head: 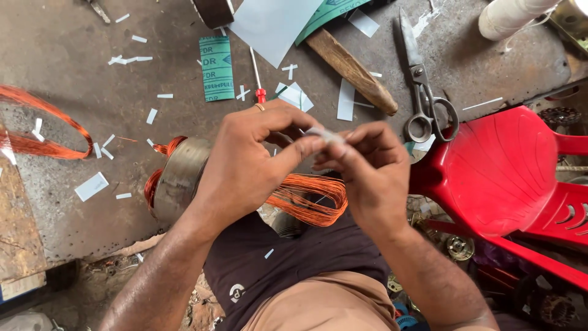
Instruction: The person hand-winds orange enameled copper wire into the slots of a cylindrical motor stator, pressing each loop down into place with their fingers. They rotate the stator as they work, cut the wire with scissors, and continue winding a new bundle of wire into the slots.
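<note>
My left hand (245, 159) and my right hand (373, 168) meet in front of me, fingertips pinched together on a small white strip of paper (324, 135). Beneath them lies a round metal stator (180, 178) with copper wire coils (312, 199) spilling from its ends. A ring sits on a finger of my left hand.
Scissors (422, 92), a wooden-handled tool (352, 70), a red-tipped screwdriver (257, 76), green insulation paper (216, 67), a white sheet (272, 24) and several white scraps lie on the grey worktop (73, 73). Loose copper wire (43, 129) at left. A red plastic chair (508, 171) at right.
</note>
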